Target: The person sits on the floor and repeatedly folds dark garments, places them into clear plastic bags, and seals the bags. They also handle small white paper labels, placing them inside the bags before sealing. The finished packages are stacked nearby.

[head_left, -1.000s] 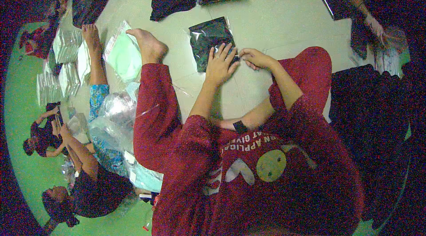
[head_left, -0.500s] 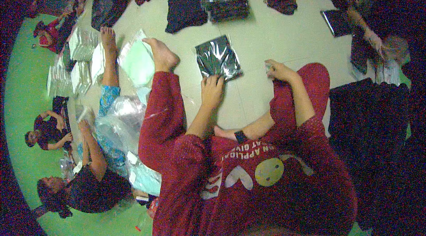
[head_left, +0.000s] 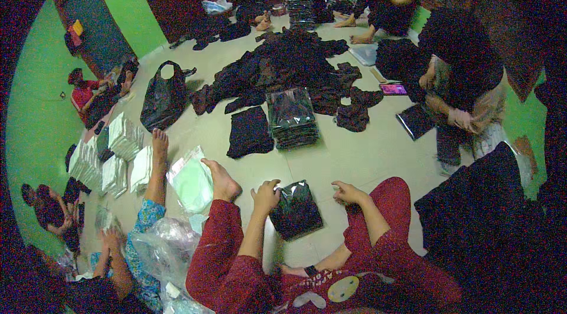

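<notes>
A flat black folded garment in a clear plastic sleeve (head_left: pixel 297 213) is in front of me, between my bent legs. My left hand (head_left: pixel 265 198) grips it by its far left corner, fingers curled over the edge. To the right of the packet, apart from it, is my right hand (head_left: pixel 351 194), near my right knee. Its fingers are bent together, and whatever they may hold is too small to make out. Beyond the packet stands a stack of similar wrapped black packets (head_left: pixel 293 128), with a folded black cloth (head_left: pixel 250 131) beside it.
A heap of dark clothes (head_left: pixel 277 69) spreads across the floor ahead. A black plastic bag (head_left: pixel 164 97), white packet stacks (head_left: pixel 125 137) and pale green plastic sleeves (head_left: pixel 192 183) are at left. Clear plastic (head_left: pixel 165 249) lies by my left leg. A co-worker (head_left: pixel 466 78) handles plastic at right.
The view has tipped up, showing more of the room. My left hand has shifted from the packet's near edge to its far left corner. My right hand stays right of it.
</notes>
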{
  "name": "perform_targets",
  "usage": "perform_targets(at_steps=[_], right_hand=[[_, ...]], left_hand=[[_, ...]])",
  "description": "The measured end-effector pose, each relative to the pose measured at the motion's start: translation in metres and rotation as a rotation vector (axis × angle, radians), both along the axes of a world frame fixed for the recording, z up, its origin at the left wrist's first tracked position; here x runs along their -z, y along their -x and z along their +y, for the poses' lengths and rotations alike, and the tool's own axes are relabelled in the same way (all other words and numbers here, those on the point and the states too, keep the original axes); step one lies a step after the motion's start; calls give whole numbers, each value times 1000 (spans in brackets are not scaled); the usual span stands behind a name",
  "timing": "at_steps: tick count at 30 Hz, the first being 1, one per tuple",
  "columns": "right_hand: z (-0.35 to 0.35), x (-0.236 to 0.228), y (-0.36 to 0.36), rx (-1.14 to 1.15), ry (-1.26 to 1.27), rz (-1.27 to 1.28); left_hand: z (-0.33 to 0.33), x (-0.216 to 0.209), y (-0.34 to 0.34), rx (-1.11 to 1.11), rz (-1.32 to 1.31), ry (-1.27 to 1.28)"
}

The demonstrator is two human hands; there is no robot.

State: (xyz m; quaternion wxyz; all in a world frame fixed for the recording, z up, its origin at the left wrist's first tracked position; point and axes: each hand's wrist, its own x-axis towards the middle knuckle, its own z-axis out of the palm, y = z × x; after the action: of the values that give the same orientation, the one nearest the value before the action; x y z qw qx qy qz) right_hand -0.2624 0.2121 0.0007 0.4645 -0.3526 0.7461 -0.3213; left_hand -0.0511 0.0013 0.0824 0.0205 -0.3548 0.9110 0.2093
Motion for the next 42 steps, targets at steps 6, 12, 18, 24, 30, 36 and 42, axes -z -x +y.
perform_targets(at_steps=[6,12,18,24,30,36,42], right_hand=[[-8,-10,-11,18,66,-17],[-54,-48,-46,91,583,12],[-93,-51,-88,94,613,-6],[-102,-14,-130,-316,428,587],[-94,2,-152,-321,387,913],[-92,8,-147,-343,447,947],[-87,7,-81,-377,403,167]], left_hand=[[83,67,-1,-168,195,295],[121,63,2,-56,182,302],[102,63,9,-94,153,364],[94,91,3,-127,5,247],[100,110,-3,-108,28,299],[99,119,-4,-85,71,344],[84,71,-4,17,22,171]])
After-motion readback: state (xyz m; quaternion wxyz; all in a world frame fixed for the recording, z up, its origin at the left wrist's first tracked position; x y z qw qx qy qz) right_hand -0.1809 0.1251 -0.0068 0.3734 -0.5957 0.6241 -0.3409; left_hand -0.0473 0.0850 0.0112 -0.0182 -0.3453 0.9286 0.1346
